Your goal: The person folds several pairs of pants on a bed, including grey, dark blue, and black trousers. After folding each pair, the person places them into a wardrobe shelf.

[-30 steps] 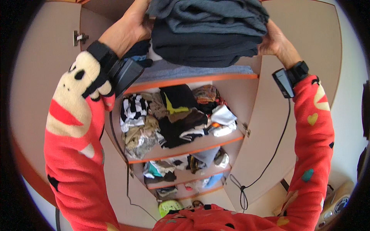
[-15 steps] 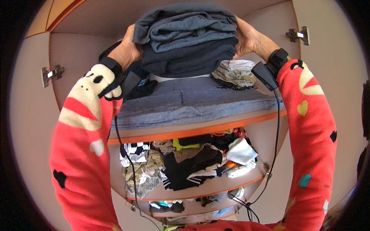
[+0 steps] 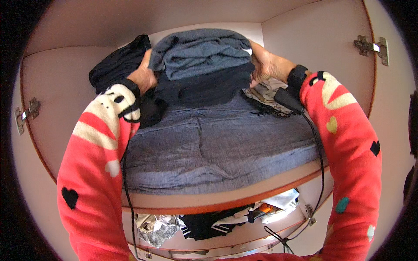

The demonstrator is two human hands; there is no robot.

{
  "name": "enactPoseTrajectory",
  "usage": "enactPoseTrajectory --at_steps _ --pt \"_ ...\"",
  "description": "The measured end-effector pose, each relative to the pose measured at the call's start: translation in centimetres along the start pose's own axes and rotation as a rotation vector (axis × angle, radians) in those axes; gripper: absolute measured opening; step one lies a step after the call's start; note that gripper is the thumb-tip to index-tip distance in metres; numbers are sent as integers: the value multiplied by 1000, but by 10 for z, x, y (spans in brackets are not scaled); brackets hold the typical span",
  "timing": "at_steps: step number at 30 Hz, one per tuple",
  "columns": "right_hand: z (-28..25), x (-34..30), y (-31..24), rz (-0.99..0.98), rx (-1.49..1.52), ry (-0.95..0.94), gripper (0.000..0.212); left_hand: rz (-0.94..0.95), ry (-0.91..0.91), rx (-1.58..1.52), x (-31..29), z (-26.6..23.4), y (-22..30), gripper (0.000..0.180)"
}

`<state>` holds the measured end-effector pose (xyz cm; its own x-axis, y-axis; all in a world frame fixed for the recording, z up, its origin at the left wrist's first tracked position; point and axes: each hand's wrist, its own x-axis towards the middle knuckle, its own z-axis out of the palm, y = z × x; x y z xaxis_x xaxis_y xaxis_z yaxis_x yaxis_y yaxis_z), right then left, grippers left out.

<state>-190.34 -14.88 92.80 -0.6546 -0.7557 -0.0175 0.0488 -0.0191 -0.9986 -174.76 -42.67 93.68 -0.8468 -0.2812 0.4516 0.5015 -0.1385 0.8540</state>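
Between my two hands is a stack of folded clothes, a grey-blue garment [image 3: 204,56] on top of a black one [image 3: 200,87]. My left hand [image 3: 146,75] presses against the stack's left side, and my right hand [image 3: 263,65] grips its right side; fingertips of both are partly hidden. The stack is over a blue-grey cloth [image 3: 217,143] that covers the upper shelf. Whether its underside touches the cloth, I cannot tell. A pile of black clothes [image 3: 117,65] lies beside my left hand. Below my right wrist are folded light and patterned clothes [image 3: 267,95].
The cupboard's orange-edged upper shelf [image 3: 235,198] crosses in front of me. Open doors with metal hinges [image 3: 372,50] flank it. Lower shelves hold jumbled clothes [image 3: 209,226]. Dark devices with cables [image 3: 289,102] are strapped at my wrists.
The stack has gone deeper into the cupboard with both hands around it. My view has tilted up, showing more of the upper shelf and the black pile at left.
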Motion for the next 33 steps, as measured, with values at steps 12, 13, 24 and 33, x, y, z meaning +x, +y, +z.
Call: enactPoseTrajectory --at_steps 12,13,24,33 --pt "22 151 74 -3 -247 -270 88 241 503 1225 38 -42 1 48" --pt "11 152 76 -319 -446 -388 94 419 408 1592 36 -40 3 51" --pt "18 139 25 -405 -898 109 72 1 -129 2010 -2 -45 -7 83" --pt "36 136 13 -991 -1393 182 29 411 176 1992 11 -82 -2 37"
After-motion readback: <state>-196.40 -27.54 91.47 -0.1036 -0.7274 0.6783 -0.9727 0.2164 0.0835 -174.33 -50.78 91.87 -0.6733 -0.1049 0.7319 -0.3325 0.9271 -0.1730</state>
